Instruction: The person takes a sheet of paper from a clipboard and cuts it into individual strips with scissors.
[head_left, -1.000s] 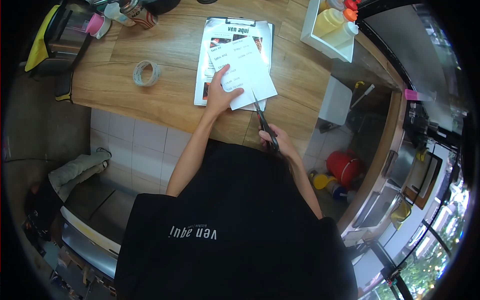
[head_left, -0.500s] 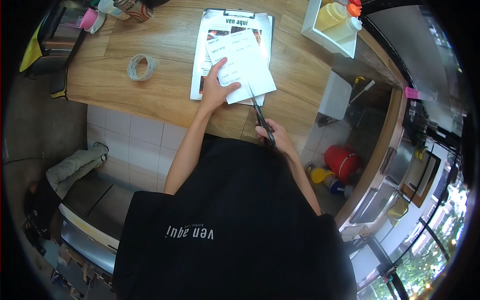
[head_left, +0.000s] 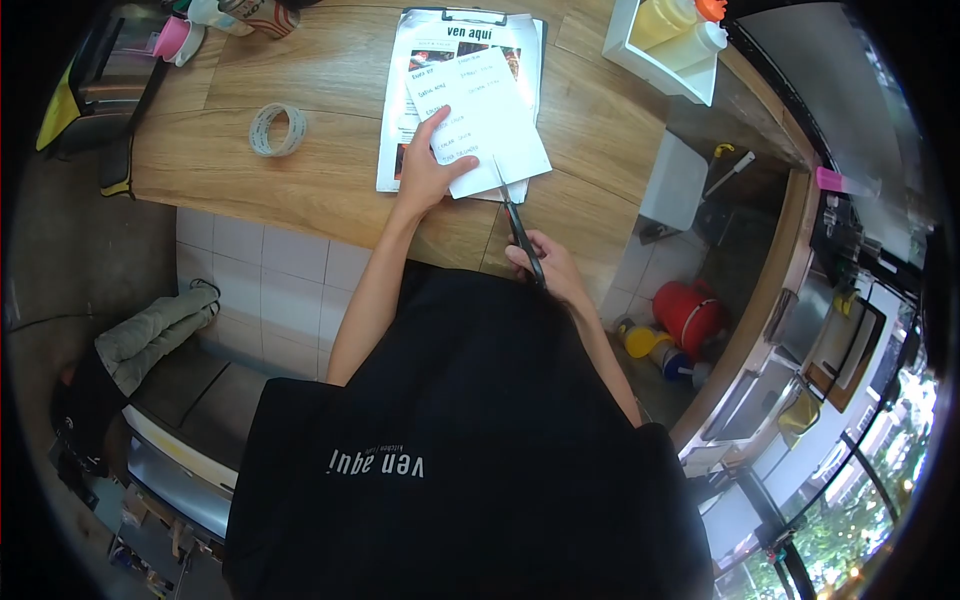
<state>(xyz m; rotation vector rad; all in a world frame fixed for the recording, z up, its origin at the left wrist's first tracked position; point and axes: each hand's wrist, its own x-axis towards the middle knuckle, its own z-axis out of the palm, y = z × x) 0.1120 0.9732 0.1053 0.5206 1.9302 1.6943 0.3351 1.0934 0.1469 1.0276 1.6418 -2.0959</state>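
My left hand (head_left: 428,178) grips a white sheet of paper (head_left: 490,120) by its lower left side, thumb lying on top. Several lines of handwriting run down the sheet. Under it lies a clipboard (head_left: 541,60) with a printed "ven aqui" menu page (head_left: 398,70). My right hand (head_left: 550,265) is wrapped around the dark handles of a pair of scissors (head_left: 521,235). Their blades point away from me and overlap the sheet's lower edge, to the right of my left thumb. Whether the blades are parted is hard to make out.
A roll of clear tape (head_left: 260,132) rests on the wooden table (head_left: 330,185) to the left. A white caddy (head_left: 655,75) with squeeze bottles stands at the back right. Below on the right is a red container (head_left: 690,315). Another person's legs (head_left: 160,325) show at lower left.
The view has shifted slightly, so the table items sit a little higher in the picture. My hands, the sheet and the scissors keep nearly the same arrangement.
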